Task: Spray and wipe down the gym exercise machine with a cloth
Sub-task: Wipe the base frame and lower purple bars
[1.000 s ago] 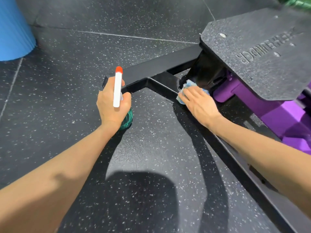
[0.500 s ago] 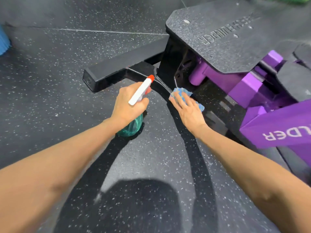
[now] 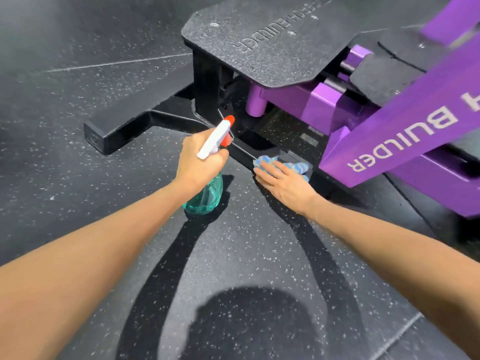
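1. The spray bottle is being clamped at its neck, centre frame, by the left hand, with the nozzle facing the black base frame.
2. The cloth is being pressed onto the frame, right of centre, by the right hand, fingers straight.
3. The cloth is being judged soft and light, best bunched under the palm. The bottle is probably slippery when wet.

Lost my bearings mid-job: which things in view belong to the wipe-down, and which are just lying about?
In the job:
spray bottle in left hand
cloth under right hand
machine's black base rail, footplate, purple arm

Just background:
speckled floor
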The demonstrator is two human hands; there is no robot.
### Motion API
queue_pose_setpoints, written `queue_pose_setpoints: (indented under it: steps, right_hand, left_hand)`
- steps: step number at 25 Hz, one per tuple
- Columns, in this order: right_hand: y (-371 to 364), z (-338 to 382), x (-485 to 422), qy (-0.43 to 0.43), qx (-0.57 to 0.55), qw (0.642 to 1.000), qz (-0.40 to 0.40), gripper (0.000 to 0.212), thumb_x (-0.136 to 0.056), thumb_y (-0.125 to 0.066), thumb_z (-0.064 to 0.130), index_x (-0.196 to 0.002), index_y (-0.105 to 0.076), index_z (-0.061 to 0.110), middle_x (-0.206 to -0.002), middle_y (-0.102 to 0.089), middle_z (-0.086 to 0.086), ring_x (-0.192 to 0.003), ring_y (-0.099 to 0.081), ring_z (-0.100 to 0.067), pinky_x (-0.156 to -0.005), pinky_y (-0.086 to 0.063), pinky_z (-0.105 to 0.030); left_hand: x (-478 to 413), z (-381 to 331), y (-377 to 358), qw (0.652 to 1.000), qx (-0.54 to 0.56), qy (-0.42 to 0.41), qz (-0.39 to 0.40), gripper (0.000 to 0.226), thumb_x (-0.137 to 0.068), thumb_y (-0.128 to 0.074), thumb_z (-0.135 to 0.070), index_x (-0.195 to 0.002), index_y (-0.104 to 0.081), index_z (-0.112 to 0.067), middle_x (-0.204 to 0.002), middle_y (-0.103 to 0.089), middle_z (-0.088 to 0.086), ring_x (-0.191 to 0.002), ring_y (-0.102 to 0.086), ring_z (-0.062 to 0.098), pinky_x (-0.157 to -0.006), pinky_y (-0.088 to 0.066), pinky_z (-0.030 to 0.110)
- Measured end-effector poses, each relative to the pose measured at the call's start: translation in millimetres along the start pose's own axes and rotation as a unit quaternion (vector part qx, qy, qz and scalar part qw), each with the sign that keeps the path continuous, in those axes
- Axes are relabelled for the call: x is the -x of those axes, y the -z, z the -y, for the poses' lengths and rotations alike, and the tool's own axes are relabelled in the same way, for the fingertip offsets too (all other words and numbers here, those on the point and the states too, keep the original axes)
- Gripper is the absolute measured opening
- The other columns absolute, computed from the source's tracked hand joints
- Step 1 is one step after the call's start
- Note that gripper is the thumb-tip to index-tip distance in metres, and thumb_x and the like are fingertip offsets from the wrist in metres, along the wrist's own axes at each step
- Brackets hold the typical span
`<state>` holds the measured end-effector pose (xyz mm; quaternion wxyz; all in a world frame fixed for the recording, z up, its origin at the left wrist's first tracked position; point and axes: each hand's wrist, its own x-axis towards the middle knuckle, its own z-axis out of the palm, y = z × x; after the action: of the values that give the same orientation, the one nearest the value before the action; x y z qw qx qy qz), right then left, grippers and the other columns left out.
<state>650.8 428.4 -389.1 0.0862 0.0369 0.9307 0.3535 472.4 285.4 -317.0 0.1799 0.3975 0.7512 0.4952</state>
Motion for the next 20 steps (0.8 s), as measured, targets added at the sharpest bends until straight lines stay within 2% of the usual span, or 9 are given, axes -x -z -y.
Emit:
queue_pose_setpoints:
  steps: [2,4,6,8,10,11,13,15,20]
  right_hand:
    - [10,-1,-52,-0.060,-0.054,0.996,0.026,0.051,-0.095,-0.040,0.019,-0.146,-0.035,0.014,-0.152,-0.033,-0.002,-0.140,-0.030,-0.027,-0.114,-0.023,-0.039]
    - [18,8,-82,-0.224,-0.222,0.947,0.056,0.060,-0.096,-0.038,0.007,-0.151,-0.014,0.010,-0.157,-0.018,-0.007,-0.144,-0.017,-0.030,-0.117,-0.011,-0.037]
    - [14,23,-79,-0.320,-0.325,0.890,0.007,0.063,-0.086,-0.050,-0.004,-0.145,-0.032,0.007,-0.149,-0.035,-0.012,-0.137,-0.032,-0.034,-0.114,-0.025,-0.038]
    - [7,37,-53,-0.326,-0.334,0.882,-0.062,0.060,-0.073,-0.063,-0.006,-0.130,-0.054,0.007,-0.131,-0.057,-0.010,-0.119,-0.055,-0.033,-0.098,-0.046,-0.041]
    - [1,31,-49,-0.324,-0.313,0.890,-0.076,0.047,-0.070,-0.068,0.004,-0.116,-0.064,0.011,-0.112,-0.068,-0.004,-0.102,-0.063,-0.027,-0.090,-0.047,-0.040]
    - [2,23,-61,-0.330,-0.304,0.889,-0.087,0.041,-0.073,-0.066,0.009,-0.114,-0.065,0.011,-0.110,-0.068,-0.005,-0.104,-0.062,-0.026,-0.094,-0.041,-0.039]
    - [10,11,-96,-0.337,-0.364,0.867,-0.047,0.047,-0.084,-0.055,0.011,-0.131,-0.054,0.010,-0.136,-0.054,-0.011,-0.128,-0.047,-0.028,-0.108,-0.027,-0.040]
    - [11,19,-124,-0.346,-0.386,0.855,-0.003,0.058,-0.091,-0.044,0.007,-0.147,-0.030,0.011,-0.153,-0.031,-0.012,-0.140,-0.028,-0.029,-0.115,-0.015,-0.038]
    - [-8,55,-38,-0.428,-0.294,0.854,-0.019,0.061,-0.095,-0.040,0.029,-0.148,-0.024,0.002,-0.144,-0.040,-0.019,-0.135,-0.036,-0.032,-0.114,-0.027,-0.039]
  left_hand:
    - [-2,-2,-7,1.000,-0.009,0.004,-0.007,0.028,-0.072,-0.058,-0.001,-0.068,-0.057,-0.029,-0.047,-0.047,-0.013,-0.044,-0.044,0.000,-0.050,-0.032,0.020]
    - [-7,-2,-10,0.999,0.009,0.027,-0.015,0.032,-0.072,-0.057,-0.001,-0.060,-0.052,-0.030,-0.043,-0.048,-0.017,-0.043,-0.042,0.001,-0.050,-0.032,0.020]
    - [-10,0,-10,0.999,0.012,0.029,-0.015,0.036,-0.072,-0.057,0.002,-0.058,-0.050,-0.030,-0.043,-0.048,-0.019,-0.042,-0.042,0.002,-0.048,-0.031,0.017]
    - [-11,3,-7,1.000,0.013,0.020,-0.002,0.026,-0.070,-0.056,-0.004,-0.064,-0.056,-0.029,-0.044,-0.048,-0.017,-0.044,-0.043,0.001,-0.047,-0.030,0.013]
    - [-13,7,-6,1.000,0.010,0.013,0.000,0.017,-0.066,-0.053,-0.013,-0.075,-0.063,-0.024,-0.050,-0.049,-0.014,-0.047,-0.046,0.000,-0.049,-0.032,0.012]
    - [-13,9,-6,1.000,0.004,0.010,0.004,0.019,-0.066,-0.052,-0.015,-0.078,-0.065,-0.021,-0.055,-0.052,-0.011,-0.049,-0.047,0.001,-0.051,-0.035,0.015]
    - [-15,10,-7,1.000,-0.009,0.000,0.012,0.022,-0.065,-0.051,-0.015,-0.080,-0.066,-0.011,-0.063,-0.059,0.005,-0.054,-0.051,0.015,-0.055,-0.044,0.032]
    - [-19,12,-6,1.000,-0.013,0.002,0.011,0.026,-0.064,-0.050,-0.012,-0.083,-0.065,-0.002,-0.070,-0.060,0.021,-0.064,-0.052,0.036,-0.060,-0.047,0.046]
    - [-17,-1,-16,0.998,-0.012,0.004,0.062,0.028,-0.064,-0.049,-0.009,-0.084,-0.068,-0.005,-0.068,-0.061,0.013,-0.056,-0.049,0.020,-0.059,-0.044,0.035]
